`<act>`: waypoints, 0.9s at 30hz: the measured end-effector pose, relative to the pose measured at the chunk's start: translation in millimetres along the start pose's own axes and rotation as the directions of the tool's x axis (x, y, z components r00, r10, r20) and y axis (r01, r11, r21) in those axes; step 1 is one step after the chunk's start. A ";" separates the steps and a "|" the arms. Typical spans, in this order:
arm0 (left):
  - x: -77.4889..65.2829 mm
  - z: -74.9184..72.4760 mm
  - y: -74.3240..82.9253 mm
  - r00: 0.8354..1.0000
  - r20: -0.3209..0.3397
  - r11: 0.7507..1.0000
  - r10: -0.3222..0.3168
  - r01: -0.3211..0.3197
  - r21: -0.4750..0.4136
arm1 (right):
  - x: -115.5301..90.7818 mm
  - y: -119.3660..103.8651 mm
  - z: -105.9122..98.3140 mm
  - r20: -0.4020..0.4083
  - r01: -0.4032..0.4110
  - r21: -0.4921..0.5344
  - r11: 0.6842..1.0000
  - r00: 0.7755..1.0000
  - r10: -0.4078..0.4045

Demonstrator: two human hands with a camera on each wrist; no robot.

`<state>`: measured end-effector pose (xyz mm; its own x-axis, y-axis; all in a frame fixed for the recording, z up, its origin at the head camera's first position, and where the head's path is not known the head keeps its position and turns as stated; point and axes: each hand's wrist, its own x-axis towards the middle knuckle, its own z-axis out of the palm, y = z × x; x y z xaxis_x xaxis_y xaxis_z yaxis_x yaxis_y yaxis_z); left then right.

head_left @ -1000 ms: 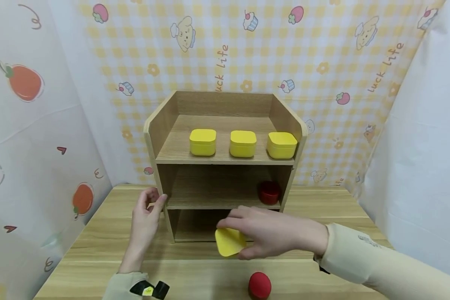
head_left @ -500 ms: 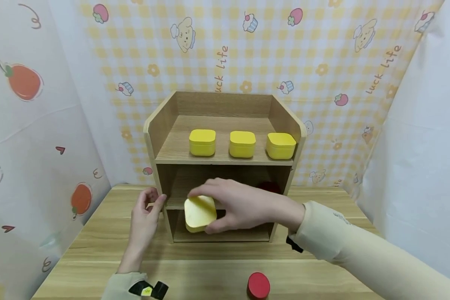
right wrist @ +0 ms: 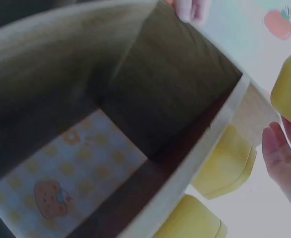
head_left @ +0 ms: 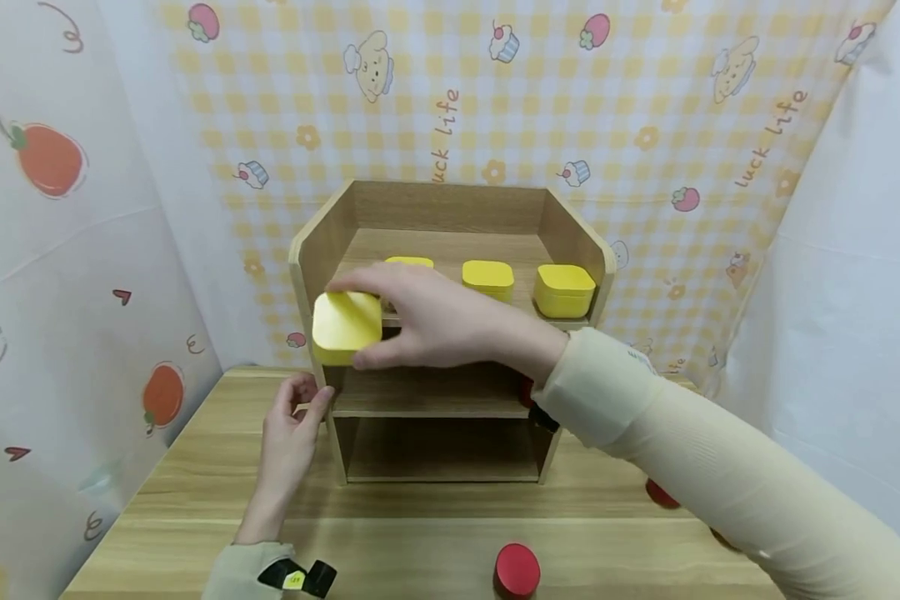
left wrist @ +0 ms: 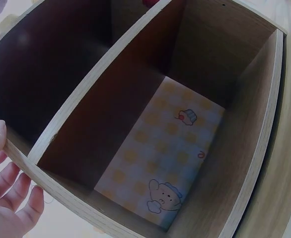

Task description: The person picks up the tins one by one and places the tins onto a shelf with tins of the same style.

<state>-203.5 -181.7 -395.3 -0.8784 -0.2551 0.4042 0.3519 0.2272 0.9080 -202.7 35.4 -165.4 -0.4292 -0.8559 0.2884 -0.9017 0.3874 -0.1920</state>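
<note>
Gripping a yellow rounded-square box (head_left: 347, 327) between thumb and fingers, the right hand (head_left: 435, 321) holds it up in front of the left end of the top board of a light-brown wooden three-level shelf (head_left: 450, 208). The left hand (head_left: 292, 433) grips the front edge of the shelf's left side panel, thumb on the edge and fingers bent on the outer side. On the top board a row of three more yellow rounded-square boxes (head_left: 564, 292) stands apart from one another, the leftmost partly hidden behind the right hand. On the middle level, at the right end, a dark red object (head_left: 526, 390) shows only in part beside the beige right sleeve (head_left: 690, 433). A red round-topped piece (head_left: 517, 570) stands on the pale wood-grain counter (head_left: 390, 542) in front of the shelf, and another red object (head_left: 662, 493) peeks out beyond the sleeve
</note>
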 end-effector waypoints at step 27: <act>0.9 1.4 -0.1 1.000 -0.003 1.000 0.016 -0.016 -0.013 | 66.8 35.0 -21.8 0.101 -0.302 -0.061 0.951 0.946 0.307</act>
<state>-204.8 -180.7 -395.1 -0.8714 -0.2544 0.4194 0.3706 0.2186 0.9027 -264.1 -0.7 -132.3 -0.6776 -0.7257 0.1194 -0.7314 0.6480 -0.2126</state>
